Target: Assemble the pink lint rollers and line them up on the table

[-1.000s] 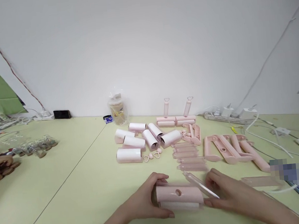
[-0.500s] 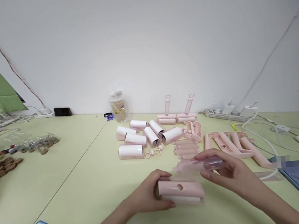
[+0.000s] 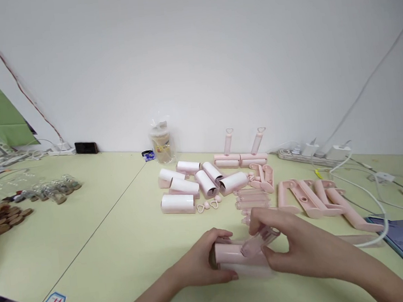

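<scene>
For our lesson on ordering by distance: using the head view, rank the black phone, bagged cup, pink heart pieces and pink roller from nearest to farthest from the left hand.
From the left hand:
1. Pink roller: in its grip.
2. Pink heart pieces: just ahead.
3. Bagged cup: by the wall.
4. Black phone: far left, by the wall.

I see pink roller frame (image 3: 228,253) approx. horiz., white roll (image 3: 245,269) underneath, w/ clear pinkish tube (image 3: 255,244) tilted, lower end at frame's top.

Bagged cup (image 3: 162,146), perhaps a phone (image 3: 86,148)
</scene>
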The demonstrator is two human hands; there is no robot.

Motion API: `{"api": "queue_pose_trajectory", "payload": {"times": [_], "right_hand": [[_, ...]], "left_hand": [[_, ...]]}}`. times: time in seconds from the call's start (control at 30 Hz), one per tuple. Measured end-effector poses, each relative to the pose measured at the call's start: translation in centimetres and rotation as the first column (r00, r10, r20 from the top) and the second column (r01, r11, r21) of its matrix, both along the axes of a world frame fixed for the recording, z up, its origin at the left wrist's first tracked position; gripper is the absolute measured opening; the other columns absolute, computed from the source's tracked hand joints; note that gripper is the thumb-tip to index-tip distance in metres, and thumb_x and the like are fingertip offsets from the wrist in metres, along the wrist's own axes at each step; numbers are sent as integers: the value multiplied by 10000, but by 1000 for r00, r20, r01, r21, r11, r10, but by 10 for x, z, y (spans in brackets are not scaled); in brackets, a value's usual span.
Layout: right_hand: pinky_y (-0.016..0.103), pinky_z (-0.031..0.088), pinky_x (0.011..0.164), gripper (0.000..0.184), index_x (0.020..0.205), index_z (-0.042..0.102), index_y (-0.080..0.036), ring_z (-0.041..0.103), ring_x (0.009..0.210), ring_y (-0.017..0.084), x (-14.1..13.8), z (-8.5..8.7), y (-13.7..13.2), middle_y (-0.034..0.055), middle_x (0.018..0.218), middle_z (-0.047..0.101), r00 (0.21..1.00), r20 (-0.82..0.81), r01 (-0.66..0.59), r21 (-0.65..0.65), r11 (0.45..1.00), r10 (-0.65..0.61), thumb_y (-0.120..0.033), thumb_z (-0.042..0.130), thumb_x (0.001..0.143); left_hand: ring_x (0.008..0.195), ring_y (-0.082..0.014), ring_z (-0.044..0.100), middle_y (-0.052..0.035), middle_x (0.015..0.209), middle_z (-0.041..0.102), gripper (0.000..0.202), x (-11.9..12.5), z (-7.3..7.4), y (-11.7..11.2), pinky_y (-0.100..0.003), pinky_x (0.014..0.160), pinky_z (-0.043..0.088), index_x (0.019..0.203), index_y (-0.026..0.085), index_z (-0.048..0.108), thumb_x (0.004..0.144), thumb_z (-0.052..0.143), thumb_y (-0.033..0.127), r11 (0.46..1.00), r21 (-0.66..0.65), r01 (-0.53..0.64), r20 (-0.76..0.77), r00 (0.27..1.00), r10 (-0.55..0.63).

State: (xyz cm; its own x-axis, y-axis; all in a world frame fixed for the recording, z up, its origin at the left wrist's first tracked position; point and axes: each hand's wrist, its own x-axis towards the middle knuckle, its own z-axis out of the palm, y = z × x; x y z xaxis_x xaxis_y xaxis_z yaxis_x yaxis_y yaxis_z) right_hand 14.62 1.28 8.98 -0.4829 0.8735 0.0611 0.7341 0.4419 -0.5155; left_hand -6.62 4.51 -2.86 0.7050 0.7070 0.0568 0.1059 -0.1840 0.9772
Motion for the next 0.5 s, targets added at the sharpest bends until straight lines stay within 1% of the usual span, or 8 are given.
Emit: {"api": "queue_pose_trajectory", "payload": {"times": [0.13, 0.27, 0.37, 0.5], "right_hand": [[223, 373, 504, 229, 681, 428, -238, 524, 599, 134, -7, 3, 3, -50, 662, 552, 998, 56, -24, 30, 999, 22, -44, 469, 568], [219, 364, 513, 217, 685, 455, -234, 525, 610, 133, -8, 5, 4, -49, 660, 560, 996, 78, -50, 21, 999, 48, -41, 470, 588], [218, 357, 518, 209, 688, 453, -226, 519, 617, 132, -6, 7, 4, -45, 664, 559, 997, 66, -42, -7, 999, 43, -42, 480, 594], [207, 333, 504, 202, 658, 396, -218, 495, 603, 121, -8, 7, 0, -46, 652, 523, 996, 90, -19, -15, 1000, 20, -42, 473, 597]], "left_hand": [[1043, -242, 499, -93, 1151, 503, 677, 0, -1, 0, -357, 847, 422, 1184, 230, 415, 599, 755, 232, 1000, 11, -10, -9, 1000, 10], [1032, -235, 508, -83, 1127, 515, 648, 0, 1, 1, -346, 840, 427, 1157, 227, 432, 597, 758, 230, 1000, -10, -9, -3, 1000, 9], [1003, -233, 515, -73, 1095, 509, 610, 1, 1, 1, -333, 808, 438, 1124, 221, 462, 591, 759, 231, 999, 28, -20, -7, 1000, 20], [998, -230, 512, -63, 1075, 490, 592, 2, 1, 2, -333, 813, 439, 1115, 219, 480, 592, 756, 229, 996, 81, -25, -8, 1000, 26]]}}
